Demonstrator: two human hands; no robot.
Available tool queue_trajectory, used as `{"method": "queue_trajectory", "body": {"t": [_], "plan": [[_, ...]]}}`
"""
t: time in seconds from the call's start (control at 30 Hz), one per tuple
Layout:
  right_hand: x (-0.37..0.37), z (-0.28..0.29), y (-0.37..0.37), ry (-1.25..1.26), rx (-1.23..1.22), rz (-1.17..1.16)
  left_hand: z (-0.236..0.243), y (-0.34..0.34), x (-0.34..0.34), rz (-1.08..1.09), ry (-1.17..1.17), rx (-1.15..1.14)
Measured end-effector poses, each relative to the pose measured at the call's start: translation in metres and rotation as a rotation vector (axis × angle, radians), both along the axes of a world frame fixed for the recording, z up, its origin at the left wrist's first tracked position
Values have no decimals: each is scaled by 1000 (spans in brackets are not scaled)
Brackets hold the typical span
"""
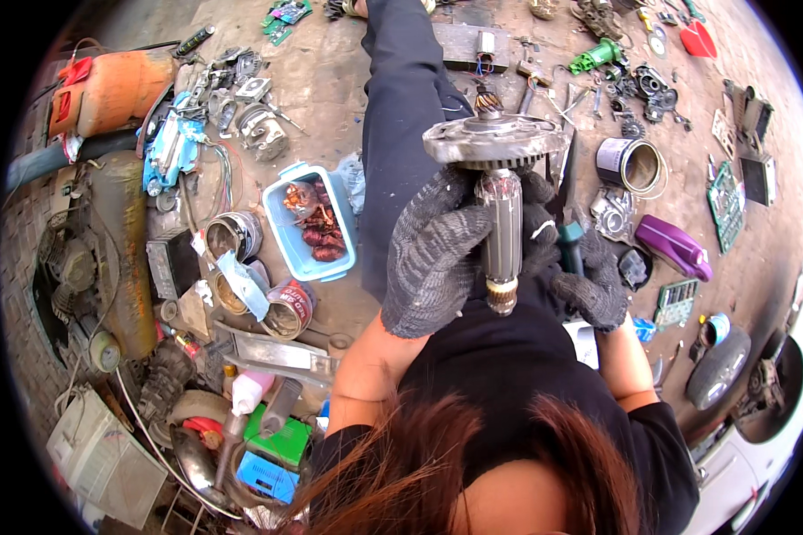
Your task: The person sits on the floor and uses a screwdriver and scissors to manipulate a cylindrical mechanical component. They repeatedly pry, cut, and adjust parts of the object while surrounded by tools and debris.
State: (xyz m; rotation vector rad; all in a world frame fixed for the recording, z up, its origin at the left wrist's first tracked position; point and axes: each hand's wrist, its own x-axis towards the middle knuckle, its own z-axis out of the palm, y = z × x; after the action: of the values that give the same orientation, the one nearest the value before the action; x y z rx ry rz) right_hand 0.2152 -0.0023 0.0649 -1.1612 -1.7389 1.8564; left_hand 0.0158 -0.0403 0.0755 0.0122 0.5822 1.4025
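Note:
My left hand, in a dark grey knit glove, is closed around a motor armature. The armature stands upright, its copper commutator end pointing down toward my body. A round grey metal gear housing sits at its upper end, with a toothed rim beneath it. Just right of the armature, my gloved right hand grips a teal-handled tool. Its dark shaft points up toward the housing's right side; whether the tip touches the housing I cannot tell.
A light blue basin with copper windings stands left of my leg. Several open cans are nearby. To the right are a can, a purple casing and circuit boards. An orange gas cylinder lies far left.

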Motion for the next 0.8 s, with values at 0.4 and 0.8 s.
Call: {"method": "queue_trajectory", "body": {"t": [0.4,0.8], "plan": [[3,1,5,41,270,163,4,-2,-6,-41,-106,145],[1,9,4,107,233,163,10,-8,-5,-5,-32,-86]]}}
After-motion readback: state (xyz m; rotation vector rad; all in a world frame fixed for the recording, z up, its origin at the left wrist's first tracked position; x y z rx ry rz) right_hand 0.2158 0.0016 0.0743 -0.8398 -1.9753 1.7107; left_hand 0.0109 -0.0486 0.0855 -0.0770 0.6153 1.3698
